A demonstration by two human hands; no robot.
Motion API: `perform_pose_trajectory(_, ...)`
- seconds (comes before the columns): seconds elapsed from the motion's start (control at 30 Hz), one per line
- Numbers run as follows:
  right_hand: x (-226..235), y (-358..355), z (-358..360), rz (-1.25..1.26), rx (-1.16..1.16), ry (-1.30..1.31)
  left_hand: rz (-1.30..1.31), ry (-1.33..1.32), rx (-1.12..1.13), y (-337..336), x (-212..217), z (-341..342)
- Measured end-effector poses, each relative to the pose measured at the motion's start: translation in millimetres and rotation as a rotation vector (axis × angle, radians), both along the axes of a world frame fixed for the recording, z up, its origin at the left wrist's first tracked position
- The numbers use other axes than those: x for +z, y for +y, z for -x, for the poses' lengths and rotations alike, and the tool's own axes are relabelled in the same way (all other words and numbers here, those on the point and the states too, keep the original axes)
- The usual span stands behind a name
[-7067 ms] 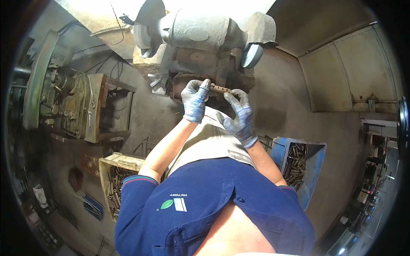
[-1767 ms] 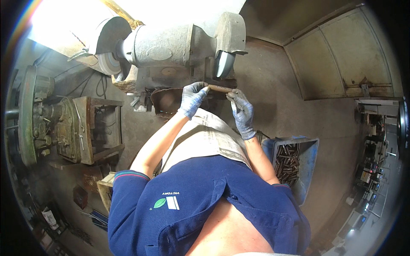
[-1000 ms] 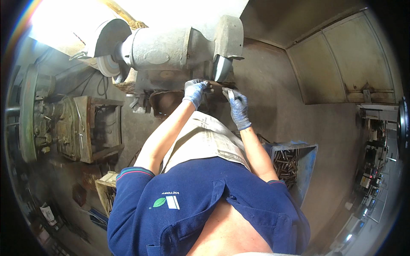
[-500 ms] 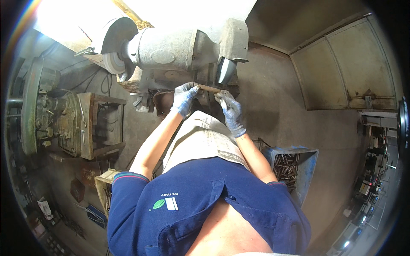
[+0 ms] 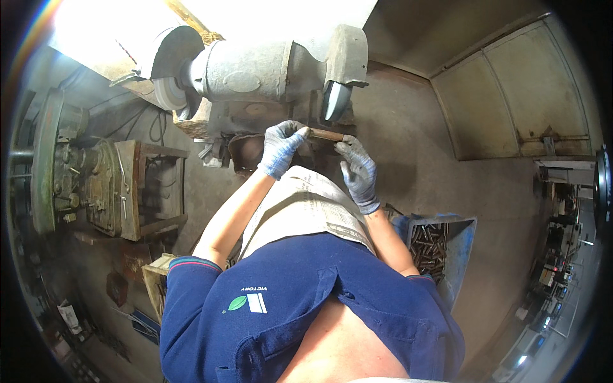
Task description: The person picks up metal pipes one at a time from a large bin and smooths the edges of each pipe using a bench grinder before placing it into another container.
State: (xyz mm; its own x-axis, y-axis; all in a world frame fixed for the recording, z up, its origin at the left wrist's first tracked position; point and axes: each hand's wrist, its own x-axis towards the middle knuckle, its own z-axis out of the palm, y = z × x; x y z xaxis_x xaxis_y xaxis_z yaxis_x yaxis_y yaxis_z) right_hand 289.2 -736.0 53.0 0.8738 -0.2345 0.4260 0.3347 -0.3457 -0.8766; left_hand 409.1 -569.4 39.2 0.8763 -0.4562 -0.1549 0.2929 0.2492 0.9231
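both gloved hands pinch a short brown rod (image 5: pixel 327 135) at upper centre of the frame, left hand (image 5: pixel 281 148) on its left end, right hand (image 5: pixel 357 172) on its right, long axis running left-right just beneath the right grinding wheel (image 5: pixel 334 101).

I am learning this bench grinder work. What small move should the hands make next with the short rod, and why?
Probably ease the rod up a little toward the right grinding wheel. Both gloved hands, left hand and right hand, hold it level just below the wheel, and a gap seems to remain between them, so no contact is visible.
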Motion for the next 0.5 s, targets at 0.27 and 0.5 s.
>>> perform_pose_trajectory(0.27, -13.4, -7.1, -2.7, -0.168, -0.032, 0.092, -0.096, -0.233, 0.027, -5.7, 2.9, 8.0)
perform_pose_trajectory(0.5, -3.7, -4.5, -4.7, 0.199, -0.121, -0.018, -0.011, 0.053, -0.037, -6.1, -14.9, 0.6)
